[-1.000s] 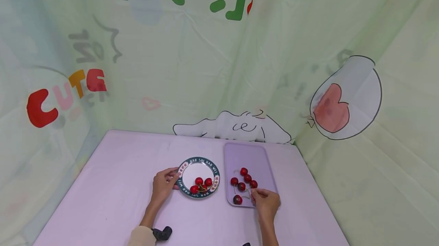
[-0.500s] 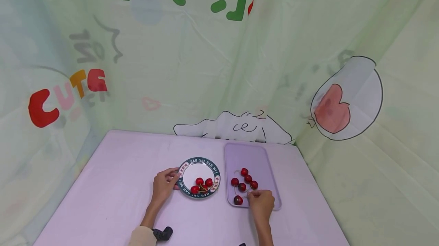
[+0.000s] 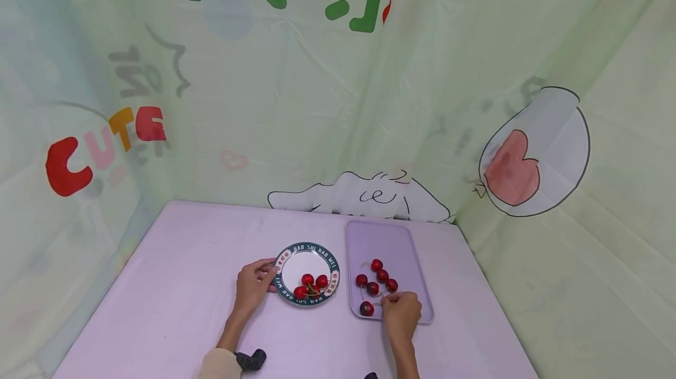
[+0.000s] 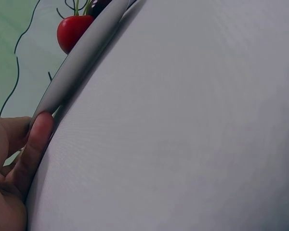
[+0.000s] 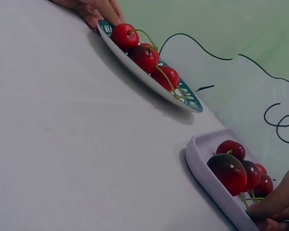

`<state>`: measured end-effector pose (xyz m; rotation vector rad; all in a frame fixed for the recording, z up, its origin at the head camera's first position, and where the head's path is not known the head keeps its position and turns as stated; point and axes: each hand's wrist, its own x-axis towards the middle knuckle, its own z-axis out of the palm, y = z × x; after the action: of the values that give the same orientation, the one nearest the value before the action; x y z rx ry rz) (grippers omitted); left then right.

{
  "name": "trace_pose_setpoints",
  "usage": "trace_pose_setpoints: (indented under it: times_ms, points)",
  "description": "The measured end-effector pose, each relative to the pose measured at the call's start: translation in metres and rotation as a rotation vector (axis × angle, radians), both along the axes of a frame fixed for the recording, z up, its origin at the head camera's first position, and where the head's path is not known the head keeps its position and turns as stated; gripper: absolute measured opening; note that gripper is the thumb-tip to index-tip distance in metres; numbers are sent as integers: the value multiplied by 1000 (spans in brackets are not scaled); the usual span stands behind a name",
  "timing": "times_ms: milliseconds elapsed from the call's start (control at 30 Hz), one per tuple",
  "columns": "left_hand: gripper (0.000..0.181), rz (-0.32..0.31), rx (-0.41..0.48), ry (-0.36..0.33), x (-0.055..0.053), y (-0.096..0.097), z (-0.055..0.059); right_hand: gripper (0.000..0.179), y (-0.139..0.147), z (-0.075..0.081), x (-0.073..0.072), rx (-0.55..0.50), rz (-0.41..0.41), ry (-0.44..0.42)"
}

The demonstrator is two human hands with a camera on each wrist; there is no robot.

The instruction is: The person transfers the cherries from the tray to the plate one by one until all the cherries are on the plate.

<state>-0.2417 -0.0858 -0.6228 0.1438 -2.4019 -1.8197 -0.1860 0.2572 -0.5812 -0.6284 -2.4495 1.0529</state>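
Observation:
My left hand (image 3: 252, 284) grips the left rim of a round plate (image 3: 298, 263) with a dark green lettered border, thumb above and fingers beneath. The plate's near edge holds several red cherries (image 3: 308, 280) with green stems. Over the near right part of a lilac tray (image 3: 377, 239), my right hand (image 3: 401, 313) has thumb and finger pinched at the stem of the nearest dark red cherry (image 3: 367, 308). In the right wrist view this cherry (image 5: 226, 174) rests in the tray, its stem running to the fingertips (image 5: 260, 208). Several more cherries (image 3: 382, 276) lie behind it.
A pale lilac cloth covers the table (image 3: 211, 238). A printed curtain (image 3: 264, 103) hangs behind and along both sides. A narrow gap separates the plate from the tray. A black device (image 3: 252, 360) sits at the left wrist.
My right hand has shifted left over the tray, its fingertips now at the nearest cherry's stem, and has barely moved in the last half second. The left hand and plate stay put.

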Motion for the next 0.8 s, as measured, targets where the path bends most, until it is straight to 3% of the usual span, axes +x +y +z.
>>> trace_pose_setpoints:
  times_ms: [200, 500, 800]
  points:
    - [32, 12, 0, 15, -2, 0, 1, 11, 0, -3, -3, 33, 0, -13]
    - [33, 11, -14, -23, 4, 2, -6, 10, -6, 6, 10, 33, -8, -73]
    - [33, 2, -10, 10, -1, -1, -6, 9, -6, 13, 5, 36, 14, -24]
